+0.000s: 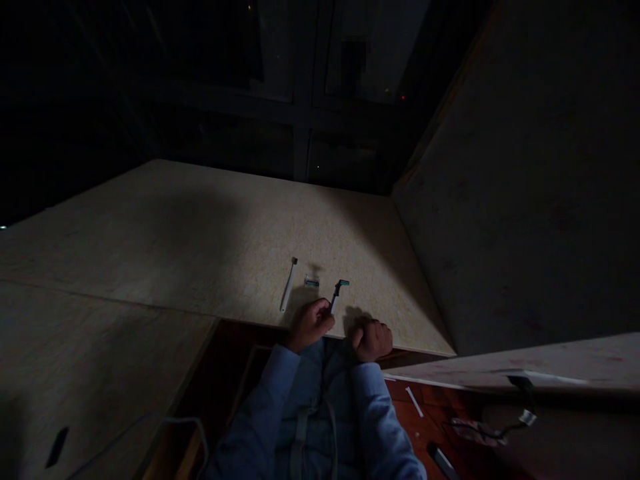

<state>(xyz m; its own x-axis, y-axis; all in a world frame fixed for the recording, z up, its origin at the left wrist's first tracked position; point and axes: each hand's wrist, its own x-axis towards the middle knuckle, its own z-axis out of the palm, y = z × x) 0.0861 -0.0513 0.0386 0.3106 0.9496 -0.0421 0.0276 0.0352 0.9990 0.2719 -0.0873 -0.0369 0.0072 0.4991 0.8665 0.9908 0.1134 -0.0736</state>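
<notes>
My left hand [314, 324] is closed around the handle of a razor [335, 300] near the table's front edge. The razor tilts up and away, its dark head with a green strip at the top. My right hand [373, 340] rests at the edge to the right, curled into a loose fist, and nothing shows in it. Just beyond my left hand lies a small clear case [312, 282] with a dark and green piece inside, perhaps a razor cartridge. A white toothbrush [288, 288] with a dark head lies left of the case.
The pale patterned tabletop [210, 227] reaches back to dark windows. A grey panel [520, 200] rises along the right side. Lower left, a cable [185, 420] and a dark flat object [57, 447] lie on another pale surface. A white strip [415, 402] is on the reddish floor.
</notes>
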